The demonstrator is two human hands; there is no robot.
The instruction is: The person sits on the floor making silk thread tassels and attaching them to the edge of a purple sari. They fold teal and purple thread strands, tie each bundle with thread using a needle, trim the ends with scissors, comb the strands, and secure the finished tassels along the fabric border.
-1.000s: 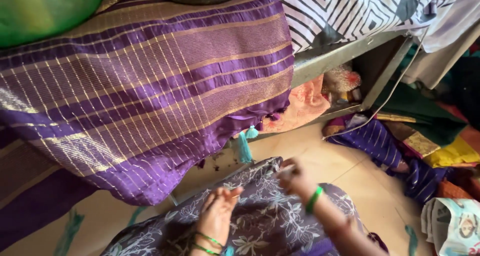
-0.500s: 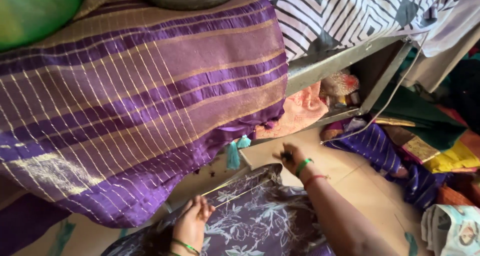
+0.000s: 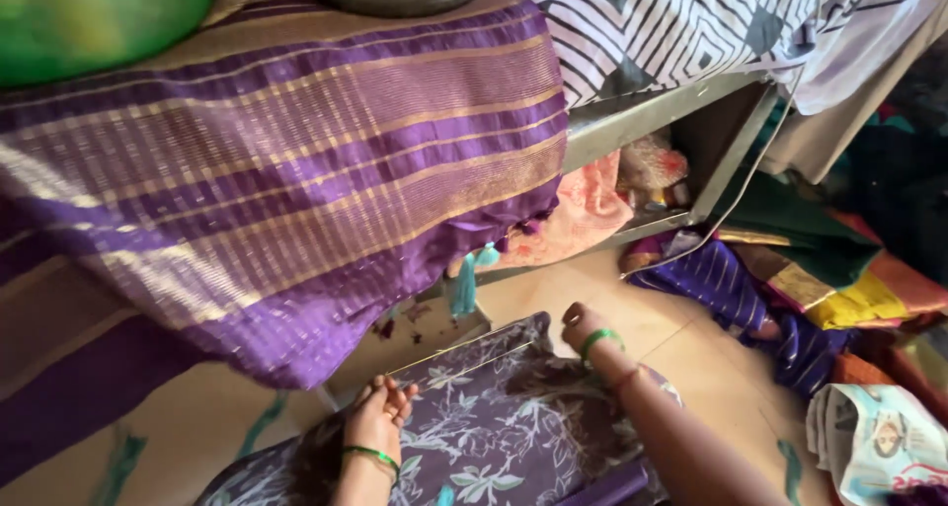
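A dark purple cloth with a pale floral print (image 3: 494, 417) lies spread low in front of me on the floor. My left hand (image 3: 378, 413), with green bangles at the wrist, pinches the cloth's near-left edge, where a thin pale line runs along the border. At the far corner of the same edge, my right hand (image 3: 583, 326), with a green bangle and a red thread, is closed on the cloth. The edge is stretched between the two hands.
A purple sari with gold stripes (image 3: 276, 190) hangs over a raised surface at left, with small teal tassels (image 3: 464, 284) at its hem. A metal shelf (image 3: 691, 121) holds pink cloth. Folded fabrics (image 3: 839, 279) pile at right, with a printed bag (image 3: 879, 437) beside them.
My hands have spread apart along the cloth's edge: the left hand slid left, the right hand moved toward the far corner. The view shifted slightly.
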